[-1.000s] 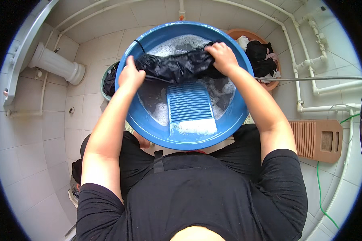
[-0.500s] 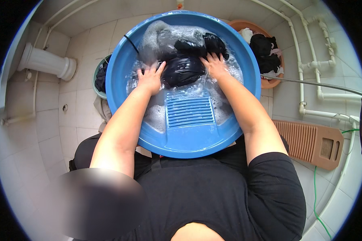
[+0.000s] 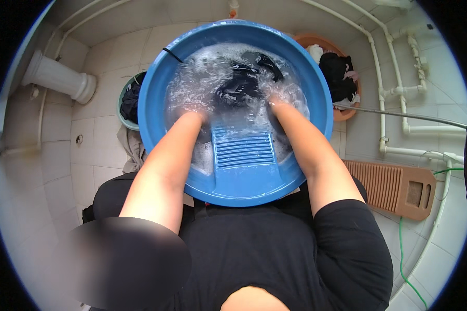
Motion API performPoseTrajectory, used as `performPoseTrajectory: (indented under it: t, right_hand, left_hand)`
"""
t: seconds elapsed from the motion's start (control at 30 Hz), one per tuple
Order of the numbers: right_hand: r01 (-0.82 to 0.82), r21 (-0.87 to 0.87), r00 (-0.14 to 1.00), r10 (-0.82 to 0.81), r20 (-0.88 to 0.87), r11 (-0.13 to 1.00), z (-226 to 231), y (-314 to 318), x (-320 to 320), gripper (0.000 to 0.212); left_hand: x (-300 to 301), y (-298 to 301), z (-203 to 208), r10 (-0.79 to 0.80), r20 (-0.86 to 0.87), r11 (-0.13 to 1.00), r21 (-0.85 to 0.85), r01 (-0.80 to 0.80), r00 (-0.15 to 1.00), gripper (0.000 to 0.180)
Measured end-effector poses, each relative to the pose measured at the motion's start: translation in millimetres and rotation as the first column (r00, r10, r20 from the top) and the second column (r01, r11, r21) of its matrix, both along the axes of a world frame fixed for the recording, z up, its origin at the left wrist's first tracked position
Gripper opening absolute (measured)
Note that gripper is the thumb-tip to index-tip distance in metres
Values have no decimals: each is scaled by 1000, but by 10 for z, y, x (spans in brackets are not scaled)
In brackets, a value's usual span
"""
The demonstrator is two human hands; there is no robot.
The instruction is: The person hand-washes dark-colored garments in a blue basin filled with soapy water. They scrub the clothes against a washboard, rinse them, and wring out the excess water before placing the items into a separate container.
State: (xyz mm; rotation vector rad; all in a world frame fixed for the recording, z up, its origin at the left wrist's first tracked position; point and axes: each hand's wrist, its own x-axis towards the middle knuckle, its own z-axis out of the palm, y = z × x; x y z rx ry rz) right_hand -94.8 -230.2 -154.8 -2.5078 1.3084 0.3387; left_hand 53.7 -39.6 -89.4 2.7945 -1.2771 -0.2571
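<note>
A large blue basin (image 3: 151, 114) holds cloudy, sudsy water in front of me. Black clothing (image 3: 238, 89) lies mostly under the surface, with a few wet folds poking out. My left hand (image 3: 198, 116) is sunk in the water at the near left of the cloth, only the wrist area showing. Beside the cloth's right edge, my right hand (image 3: 276, 102) dips under too. Suds and water hide the fingers of both hands, so their grip does not show. A ribbed blue washboard (image 3: 244, 150) slopes down into the water between my forearms.
An orange tub (image 3: 359, 98) of dark and light clothes stands at the far right. A green basin (image 3: 122, 111) with dark cloth sits left of the blue one. A brown washboard (image 3: 384, 184) lies at the right, near white pipes (image 3: 380, 88) and a green hose (image 3: 401, 249).
Both hands have gone from resting on the bulging black cloth to under the water, slightly nearer me. The cloth has sunk and flattened, and the water is churned.
</note>
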Motion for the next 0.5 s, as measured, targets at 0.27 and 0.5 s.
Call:
performPoseTrajectory:
  t: [0.27, 0.5]
  right_hand:
    - [95, 600, 563, -540, 626, 795, 1309, 550, 275, 38]
    - [-713, 644, 93, -872, 481, 279, 2093, 1072, 129, 28]
  left_hand:
    - [306, 76, -12, -115, -674, 993, -83, 79, 730, 122]
    - [211, 84, 231, -462, -340, 800, -559, 219, 819, 101]
